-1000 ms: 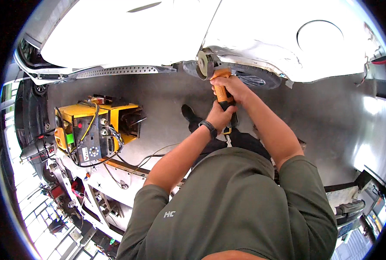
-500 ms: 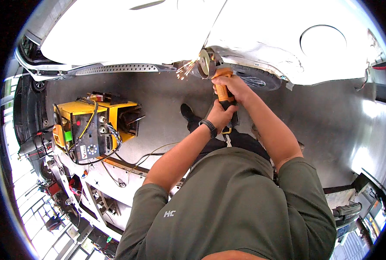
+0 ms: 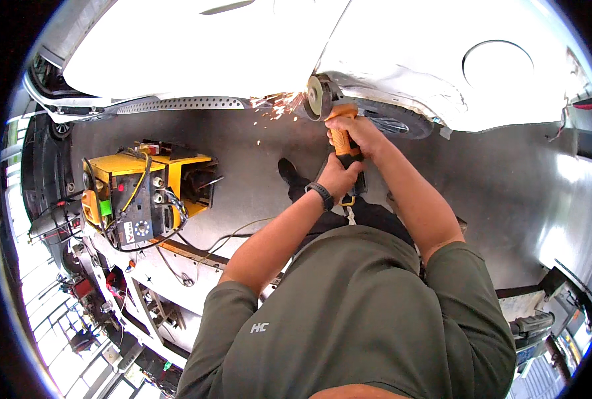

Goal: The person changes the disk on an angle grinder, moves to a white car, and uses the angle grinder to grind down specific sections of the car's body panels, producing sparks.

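Observation:
Both of my hands are closed round an orange and black angle grinder (image 3: pixel 342 126). My right hand (image 3: pixel 361 135) wraps its body close to the head, while my left hand (image 3: pixel 339 178), with a dark band on the wrist, grips the rear end. The grinder's disc (image 3: pixel 316 98) is at the lower edge of a white car body (image 3: pixel 402 83), by the front of the wheel arch. Orange sparks (image 3: pixel 279 105) fly off to the left from the disc. Exactly where the disc meets the metal is hidden by the grinder's head.
A yellow and grey wheeled machine (image 3: pixel 136 193) with cables stands on the floor at the left. Below the grinder a car wheel (image 3: pixel 399 120) shows under the arch. A perforated sill strip (image 3: pixel 176 104) runs left. Cables (image 3: pixel 223 241) trail behind me, near a long white panel (image 3: pixel 193 289).
The spark stream has grown wider and reaches farther left along the sill. My hands and the grinder have hardly moved.

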`<state>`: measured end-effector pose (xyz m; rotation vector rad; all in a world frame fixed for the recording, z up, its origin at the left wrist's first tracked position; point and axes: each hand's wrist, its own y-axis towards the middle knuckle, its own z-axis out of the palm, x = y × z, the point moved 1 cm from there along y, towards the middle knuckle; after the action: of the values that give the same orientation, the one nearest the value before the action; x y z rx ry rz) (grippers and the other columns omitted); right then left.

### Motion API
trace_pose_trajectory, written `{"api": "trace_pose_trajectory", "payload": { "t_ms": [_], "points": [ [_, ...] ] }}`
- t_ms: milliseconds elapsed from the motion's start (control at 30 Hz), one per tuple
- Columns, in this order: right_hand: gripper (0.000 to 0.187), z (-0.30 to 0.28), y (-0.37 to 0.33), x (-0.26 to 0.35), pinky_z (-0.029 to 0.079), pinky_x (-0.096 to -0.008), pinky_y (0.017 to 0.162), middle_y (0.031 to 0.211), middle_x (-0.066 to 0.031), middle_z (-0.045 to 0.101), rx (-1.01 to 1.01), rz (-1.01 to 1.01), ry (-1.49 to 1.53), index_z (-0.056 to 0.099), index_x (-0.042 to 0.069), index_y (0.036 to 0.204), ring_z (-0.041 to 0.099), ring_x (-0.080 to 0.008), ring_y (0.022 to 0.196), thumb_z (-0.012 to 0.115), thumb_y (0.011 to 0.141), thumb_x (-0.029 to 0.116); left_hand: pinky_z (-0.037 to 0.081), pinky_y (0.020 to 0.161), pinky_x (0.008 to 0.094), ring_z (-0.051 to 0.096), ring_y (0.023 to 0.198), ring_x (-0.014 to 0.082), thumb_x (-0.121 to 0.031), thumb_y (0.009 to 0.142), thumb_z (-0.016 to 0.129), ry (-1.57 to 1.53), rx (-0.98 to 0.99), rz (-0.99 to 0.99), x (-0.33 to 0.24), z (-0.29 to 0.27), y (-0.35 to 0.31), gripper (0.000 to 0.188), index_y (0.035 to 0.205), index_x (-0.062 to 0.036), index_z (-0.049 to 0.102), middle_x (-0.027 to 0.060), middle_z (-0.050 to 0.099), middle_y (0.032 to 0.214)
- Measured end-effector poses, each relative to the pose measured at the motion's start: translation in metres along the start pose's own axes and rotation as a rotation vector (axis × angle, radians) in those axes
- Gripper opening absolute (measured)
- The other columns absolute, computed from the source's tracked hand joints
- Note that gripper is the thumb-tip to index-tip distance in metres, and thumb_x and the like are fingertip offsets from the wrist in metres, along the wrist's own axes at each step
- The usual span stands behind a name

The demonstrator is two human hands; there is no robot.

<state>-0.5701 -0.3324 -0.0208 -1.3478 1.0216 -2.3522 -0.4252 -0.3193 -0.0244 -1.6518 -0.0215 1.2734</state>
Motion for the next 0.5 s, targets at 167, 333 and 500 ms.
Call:
{"api": "trace_pose_trajectory", "payload": {
  "t_ms": [167, 333, 500],
  "points": [
    [0.04, -0.001, 0.007, -0.008, 0.056, -0.0312, 0.073, 0.094, -0.0084, 0.071, 0.024, -0.017, -0.02, 0.07, 0.002, 0.108, 0.069, -0.0171, 0.08, 0.081, 0.082, 0.031, 0.052, 0.09, 0.0339, 0.061, 0.1, 0.019, -0.024, 0.089, 0.075, 0.004, 0.0, 0.043, 0.007, -0.002, 0.003, 0.059, 0.128, 0.0046, 0.042, 0.013, 0.061, 0.113],
    [0.042, -0.005, 0.011, -0.01, 0.056, -0.0317, 0.074, 0.095, -0.0082, 0.071, 0.025, -0.022, -0.046, 0.069, 0.002, 0.11, 0.069, -0.0172, 0.082, 0.08, 0.082, 0.033, 0.05, 0.093, 0.0321, 0.061, 0.106, 0.0174, -0.023, 0.091, 0.075, 0.061, -0.021, -0.034, -0.005, -0.001, -0.002, 0.059, 0.133, 0.0023, 0.042, 0.0099, 0.062, 0.119],
    [0.042, -0.005, 0.015, -0.012, 0.055, -0.0308, 0.072, 0.094, -0.0076, 0.071, 0.034, -0.009, -0.018, 0.07, 0.002, 0.108, 0.068, -0.0167, 0.081, 0.081, 0.081, 0.033, 0.051, 0.092, 0.0323, 0.061, 0.105, 0.0177, -0.023, 0.091, 0.076, 0.04, -0.018, -0.01, 0.008, -0.002, 0.007, 0.059, 0.132, 0.0021, 0.042, 0.0096, 0.063, 0.118]
  ]
}}
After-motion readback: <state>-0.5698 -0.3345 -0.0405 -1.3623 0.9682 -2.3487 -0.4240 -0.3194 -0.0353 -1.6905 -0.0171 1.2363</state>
